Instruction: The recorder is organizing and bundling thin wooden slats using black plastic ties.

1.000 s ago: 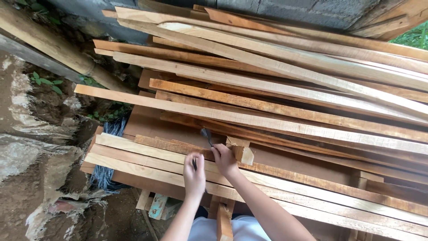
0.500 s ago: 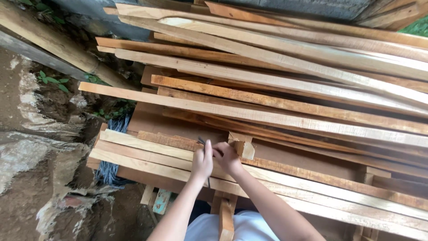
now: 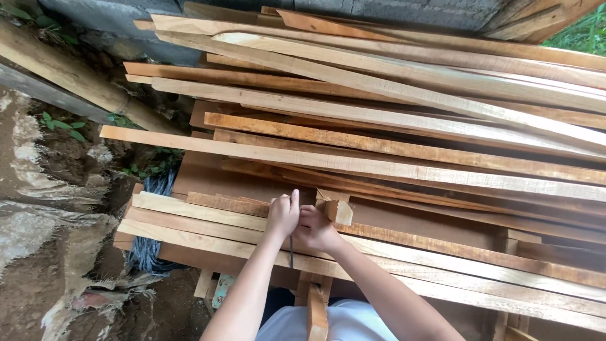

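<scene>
- Head view: my left hand (image 3: 282, 215) is fisted around a thin dark tool (image 3: 291, 249); its slim shaft pokes out below the fist, and what kind of tool it is I cannot tell.
- Head view: my right hand (image 3: 315, 228) sits touching the left, fingers curled on the same spot; whether they grip the tool or only steady it, I cannot tell.
- Both hands rest on the near wooden slats (image 3: 208, 218), just beside a small wooden block (image 3: 338, 210).
- I judge the tool light, stiff and narrow, so it could twist in the grip; best held close to the working end, as the left does.
- Both forearms reach forward from below, wrists low over the slats.
- Behind lies a stack of long rough planks (image 3: 404, 126), and a blue-black bundle (image 3: 154, 243) sits under the left ends.
</scene>
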